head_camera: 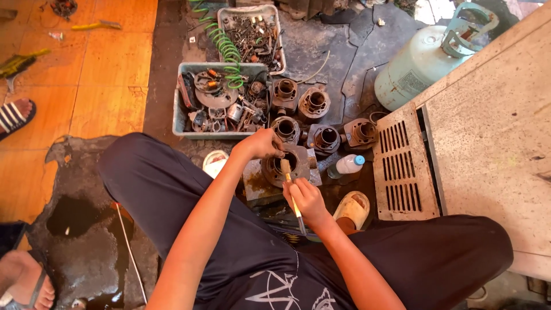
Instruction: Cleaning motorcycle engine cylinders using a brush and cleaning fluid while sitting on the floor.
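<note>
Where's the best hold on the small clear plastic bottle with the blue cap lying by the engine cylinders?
Probably around the mid-body of the small clear plastic bottle with the blue cap, coming from above. It lies on its side, cap pointing right toward the slotted metal grille, so its rounded flank faces up. A rusty engine cylinder crowds the far side, and the cap end is narrower and likely slippier.

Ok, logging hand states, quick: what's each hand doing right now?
Left hand: closed, gripping the rim of the engine cylinder.
Right hand: closed, holding a brush.
</note>
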